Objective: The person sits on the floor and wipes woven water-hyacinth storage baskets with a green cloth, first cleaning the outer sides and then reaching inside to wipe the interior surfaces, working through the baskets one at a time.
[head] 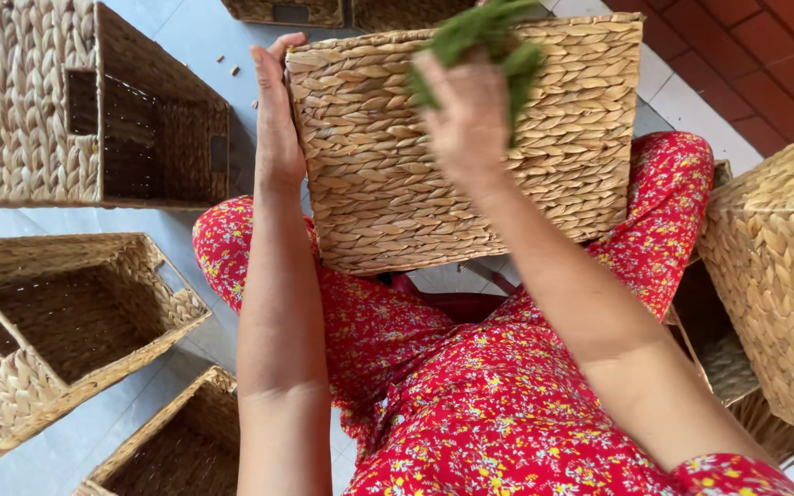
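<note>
On the person's lap, across knees clad in red flowered cloth, rests a woven basket turned so one flat plaited wall faces up. The left hand lies flat along the basket's left edge, fingers stretched and thumb hooked over the far corner: an open, steadying hold rather than a clasp. The right hand hovers over the wall near its far edge, its grip closed on a green scrub pad, whose frayed end sticks out past the fingers. Other baskets lie around on the pale tiled floor: an open one far left, another left, a third at the near left, and a tall one to the right. As I judge it, the chief risk is the basket sliding or tipping off the knees, since only one flat palm braces it and it leans on soft cloth; a hard push from the pad toward the far side could twist it out from under that palm. The pad may also snag on the raised plaits and fray the fibre or pull loose from the fingers. Small bits already lie on the floor beyond the left hand, and more could scatter there.
</note>
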